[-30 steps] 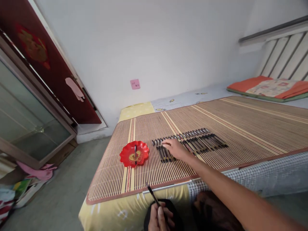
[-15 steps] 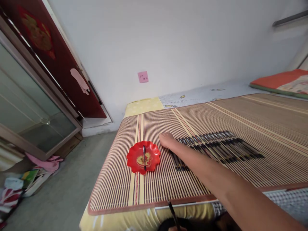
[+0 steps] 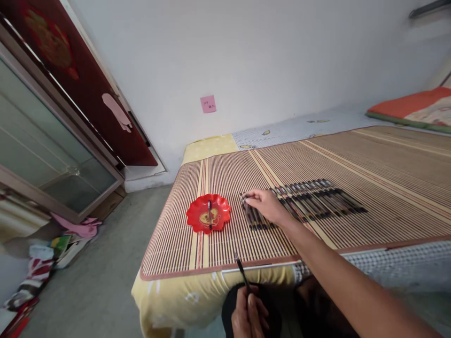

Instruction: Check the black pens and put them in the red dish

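My right hand (image 3: 266, 205) reaches out over the bamboo mat (image 3: 352, 164) and rests on the left end of a row of several dark pens (image 3: 310, 199). Its fingers are curled and pinch at the leftmost pens. My left hand (image 3: 248, 314) is low at the bottom edge, in front of the bed, closed round a single dark pen (image 3: 242, 272) that points up and away. A red scalloped plate (image 3: 208, 214) lies on the mat left of the row, with one pen lying across it.
The mat covers a bed with a yellow sheet (image 3: 183, 291). An orange cushion (image 3: 412, 110) lies at the far right. A glass-fronted cabinet (image 3: 42, 155) and a heap of clothes (image 3: 52, 249) stand on the floor at left. A pink note (image 3: 207, 103) is stuck on the white wall.
My right hand has drawn back from the mat's bare strip beside the plate onto the left end of the pen row. My left hand with its pen has come back into view.
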Tool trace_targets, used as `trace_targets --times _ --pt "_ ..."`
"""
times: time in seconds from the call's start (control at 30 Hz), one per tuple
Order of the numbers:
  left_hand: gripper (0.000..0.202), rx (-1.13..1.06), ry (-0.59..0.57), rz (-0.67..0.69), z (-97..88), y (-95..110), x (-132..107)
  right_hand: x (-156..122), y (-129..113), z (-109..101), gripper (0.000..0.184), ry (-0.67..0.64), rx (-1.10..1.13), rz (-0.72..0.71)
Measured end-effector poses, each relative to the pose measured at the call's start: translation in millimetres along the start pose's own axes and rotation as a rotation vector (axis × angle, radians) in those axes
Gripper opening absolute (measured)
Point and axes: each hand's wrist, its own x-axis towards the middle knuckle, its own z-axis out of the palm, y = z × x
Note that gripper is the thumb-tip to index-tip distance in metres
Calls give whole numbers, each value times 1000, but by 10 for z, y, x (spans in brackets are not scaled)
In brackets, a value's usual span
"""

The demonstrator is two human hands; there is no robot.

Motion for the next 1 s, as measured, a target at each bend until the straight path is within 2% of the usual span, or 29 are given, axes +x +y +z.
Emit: trace_targets --times 0.07,0.17,0.3,0.43,0.7,1.0 --pt "60 22 -47 44 -6 109 -19 -466 36 -48 30 17 122 -10" --pt "60 72 -88 103 -30 202 -34 -1044 32 -96 28 77 528 6" --pt "62 94 -152 118 -52 249 -104 -1459 -124 -249 30 149 714 -16" --pt "62 63 -224 114 -65 345 -261 -1650 -316 -442 28 189 717 -77" --pt "57 120 -317 226 -105 658 -478 -1911 -485 -612 25 95 616 -118" --pt "56 85 -379 198 -98 700 -533 -1997 -562 -723 25 62 670 -111"
